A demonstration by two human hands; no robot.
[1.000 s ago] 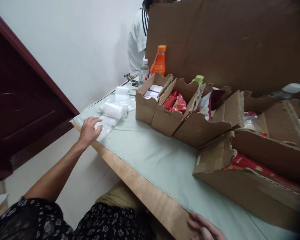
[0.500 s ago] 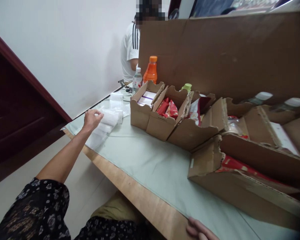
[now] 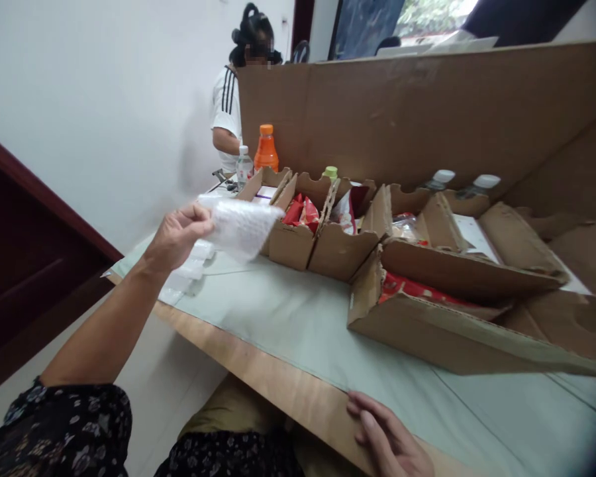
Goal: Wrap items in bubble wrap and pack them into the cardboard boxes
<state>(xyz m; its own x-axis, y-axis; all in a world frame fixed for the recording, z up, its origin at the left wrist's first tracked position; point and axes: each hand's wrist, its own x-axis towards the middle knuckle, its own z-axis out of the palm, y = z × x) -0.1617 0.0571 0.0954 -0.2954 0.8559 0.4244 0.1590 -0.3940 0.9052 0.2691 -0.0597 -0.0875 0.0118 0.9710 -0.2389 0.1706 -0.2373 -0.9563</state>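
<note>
My left hand is raised above the table's left end, fingers pinched on a clear plastic bag that hangs out to the right, blurred by motion. Under it lies a pile of more clear bags on the pale green table cover. My right hand rests on the wooden front edge of the table, fingers flat and holding nothing. A row of open cardboard boxes stands beyond the bag, two of them with red packets inside.
A tall cardboard sheet stands behind the boxes. An orange bottle and a small clear bottle stand at the far left end. Another person in a white shirt sits beyond. A dark wooden door is at left.
My left hand has lifted off the bag pile with one bag and moved up and to the right. The view has tilted up; my right hand shows more on the table edge.
</note>
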